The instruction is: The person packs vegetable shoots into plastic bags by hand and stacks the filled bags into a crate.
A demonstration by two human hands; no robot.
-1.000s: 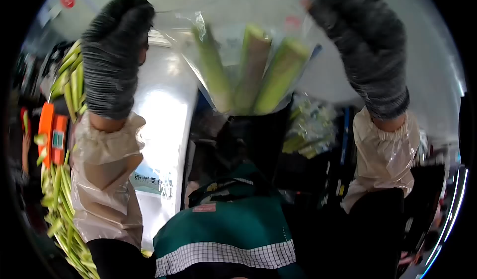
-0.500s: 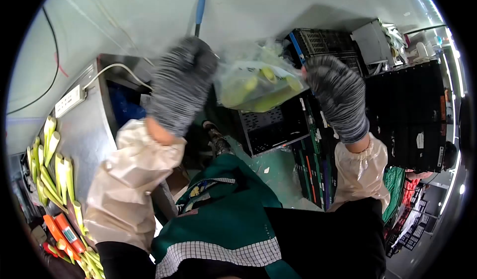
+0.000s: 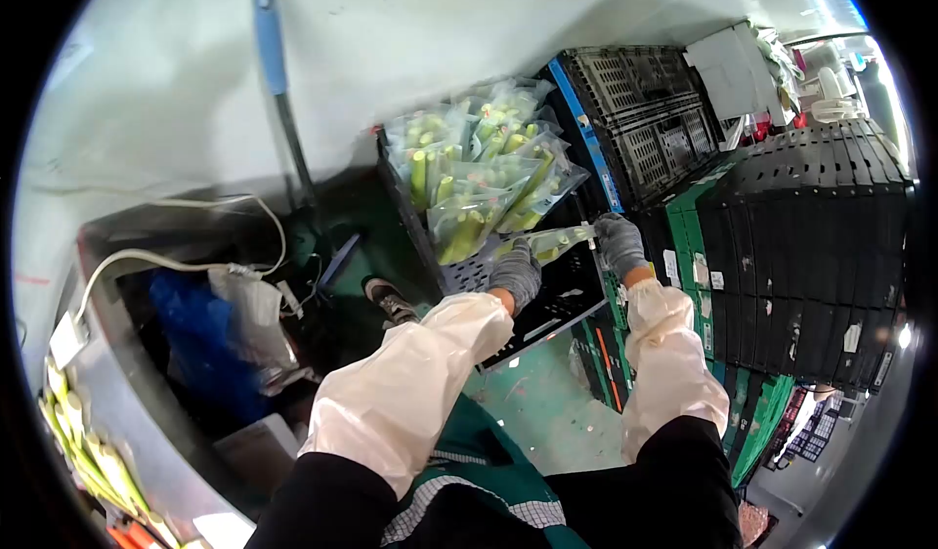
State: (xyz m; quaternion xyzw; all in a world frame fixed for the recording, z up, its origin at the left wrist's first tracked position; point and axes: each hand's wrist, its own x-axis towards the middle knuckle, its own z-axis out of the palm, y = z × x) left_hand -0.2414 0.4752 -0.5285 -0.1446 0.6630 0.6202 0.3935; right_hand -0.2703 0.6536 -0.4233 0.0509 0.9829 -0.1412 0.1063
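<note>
My left hand (image 3: 518, 274), in a grey knit glove, is closed on the near left end of a clear plastic bag of green stalks (image 3: 555, 244). My right hand (image 3: 619, 242), gloved alike, grips the bag's right end at the crate's right rim. The bag lies stretched between both hands, low over the front part of a black perforated crate (image 3: 467, 275). Behind it in the crate, several similar filled bags (image 3: 484, 163) are packed close together. My gloves hide the bag's ends and my fingertips.
Stacked black crates (image 3: 801, 256) stand at the right, with folded crates (image 3: 640, 109) behind. A blue-handled tool (image 3: 272, 41) leans on the wall. At left are a metal table (image 3: 127, 393) with green stalks (image 3: 93, 451), a white cable (image 3: 147, 254) and blue plastic (image 3: 210, 339).
The bag has gone from being held up in the air down into the crate, with both hands on it. My hands have come closer together, and the view has shifted, showing the packed bags.
</note>
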